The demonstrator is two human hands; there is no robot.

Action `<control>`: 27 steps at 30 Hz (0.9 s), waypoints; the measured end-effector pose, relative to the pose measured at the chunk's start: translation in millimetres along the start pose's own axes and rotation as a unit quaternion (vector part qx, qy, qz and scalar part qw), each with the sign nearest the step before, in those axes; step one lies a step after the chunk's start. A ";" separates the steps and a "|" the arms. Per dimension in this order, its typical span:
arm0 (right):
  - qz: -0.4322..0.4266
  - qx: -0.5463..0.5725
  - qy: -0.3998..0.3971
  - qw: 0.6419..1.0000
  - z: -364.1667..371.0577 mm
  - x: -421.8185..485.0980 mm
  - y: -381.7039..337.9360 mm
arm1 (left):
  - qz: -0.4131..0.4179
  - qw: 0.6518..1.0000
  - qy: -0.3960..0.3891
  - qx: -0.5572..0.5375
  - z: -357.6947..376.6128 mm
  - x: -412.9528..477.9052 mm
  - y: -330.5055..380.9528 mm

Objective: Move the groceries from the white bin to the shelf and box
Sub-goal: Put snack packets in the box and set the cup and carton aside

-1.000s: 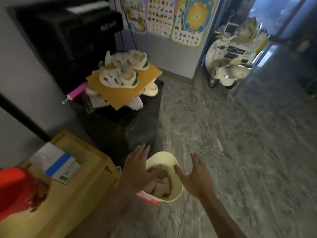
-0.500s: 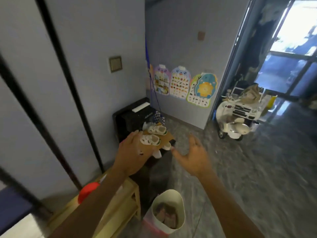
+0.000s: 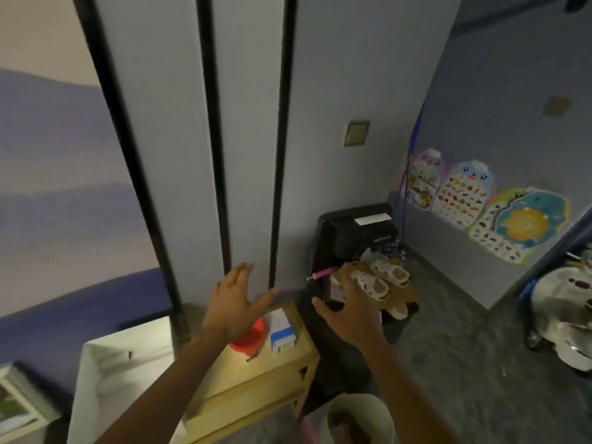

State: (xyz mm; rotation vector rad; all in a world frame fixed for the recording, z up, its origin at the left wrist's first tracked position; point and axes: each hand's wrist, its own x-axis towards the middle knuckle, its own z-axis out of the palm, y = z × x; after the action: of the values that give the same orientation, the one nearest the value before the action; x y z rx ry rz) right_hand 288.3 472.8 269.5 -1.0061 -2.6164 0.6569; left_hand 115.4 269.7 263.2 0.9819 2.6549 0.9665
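The white bin stands upright and open-topped on the floor at the lower edge of the view, probably so a hand can drop straight into it. The groceries inside show only as a dim pinkish-brown huddle, too dark to tell apart. Just up and left of the bin is the wooden shelf, its top bearing a red tub and a blue-and-white carton. Farther left of the bin sits the white box, open upward. Both targets seem within easy reach of it. Well above the bin, the left hand hovers over the shelf top and the right hand before a black stand, fingers straight, spread apart, holding nothing. No item appears to be in transit.
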 end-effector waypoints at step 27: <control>-0.010 0.079 -0.105 0.991 389.9 98.0 137.7 | -0.238 0.966 0.087 -0.049 286.4 37.4 -224.0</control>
State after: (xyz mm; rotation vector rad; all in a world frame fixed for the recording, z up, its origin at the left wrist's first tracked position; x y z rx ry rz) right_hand 142.0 506.8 -128.1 -0.9067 -2.6938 0.9973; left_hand 66.0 313.0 -96.4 0.2182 2.7500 1.0873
